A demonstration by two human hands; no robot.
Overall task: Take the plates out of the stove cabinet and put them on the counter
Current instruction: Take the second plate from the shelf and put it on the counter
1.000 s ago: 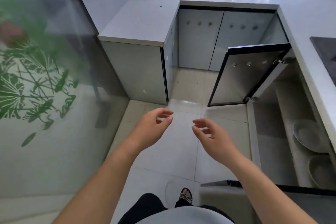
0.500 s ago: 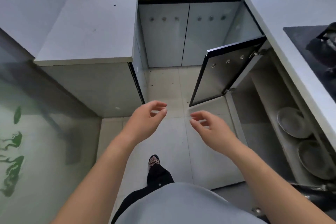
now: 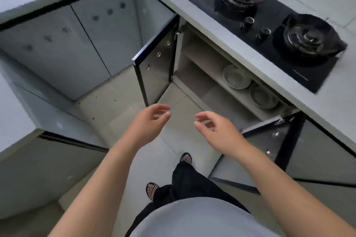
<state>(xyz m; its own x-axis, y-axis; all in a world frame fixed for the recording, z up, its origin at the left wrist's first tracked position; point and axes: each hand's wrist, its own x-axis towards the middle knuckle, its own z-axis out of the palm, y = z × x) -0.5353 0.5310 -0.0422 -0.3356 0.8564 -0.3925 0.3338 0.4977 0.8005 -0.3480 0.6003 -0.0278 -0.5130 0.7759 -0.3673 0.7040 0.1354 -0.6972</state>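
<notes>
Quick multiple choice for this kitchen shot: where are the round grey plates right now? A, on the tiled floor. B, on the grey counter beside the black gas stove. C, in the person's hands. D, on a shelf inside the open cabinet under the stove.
D: two round grey plates lie side by side on a shelf inside the open cabinet below the black gas stove, while the left hand and the right hand are empty.

two pale round plates lie flat, side by side, on the open stove cabinet's shelf.
</notes>
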